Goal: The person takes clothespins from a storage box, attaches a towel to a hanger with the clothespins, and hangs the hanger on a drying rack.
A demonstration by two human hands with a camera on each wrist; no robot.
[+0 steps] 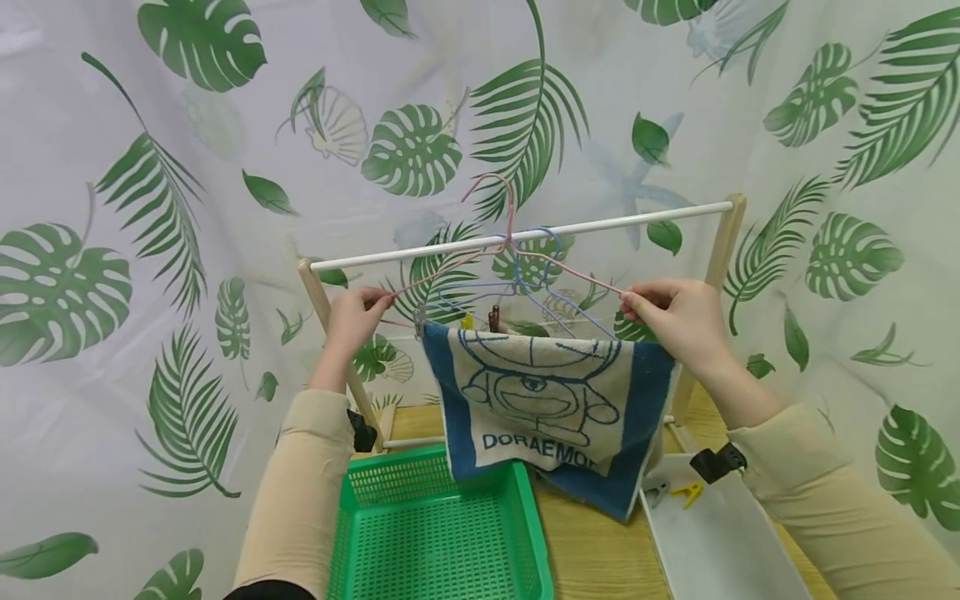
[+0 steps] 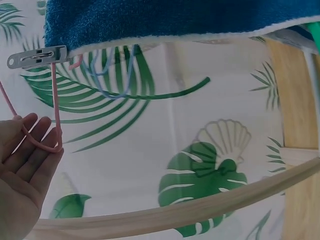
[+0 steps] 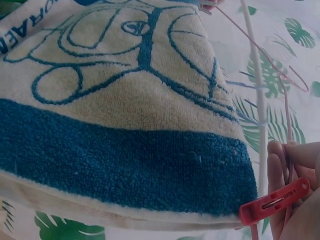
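Observation:
A pink wire hanger (image 1: 512, 204) is stretched between my two hands, in front of the white rod and with its hook rising above it. My left hand (image 1: 356, 321) pinches the hanger's left end, and my right hand (image 1: 678, 321) pinches its right arm. From the hanger hangs a cream towel (image 1: 540, 392) with blue borders, a cartoon figure and lettering. A grey clip (image 2: 37, 57) fastens one top corner beside my left fingers. At the other corner a red clip (image 3: 275, 201) overlaps my right hand in the right wrist view.
Behind the towel, a blue hanger (image 1: 517, 271) hangs on the white rod (image 1: 637, 221) of a wooden rack. Below stands a green basket (image 1: 532, 525). To its right, a white tray (image 1: 720, 542) holds a grey clip (image 1: 657, 493) and a yellow clip (image 1: 687, 493).

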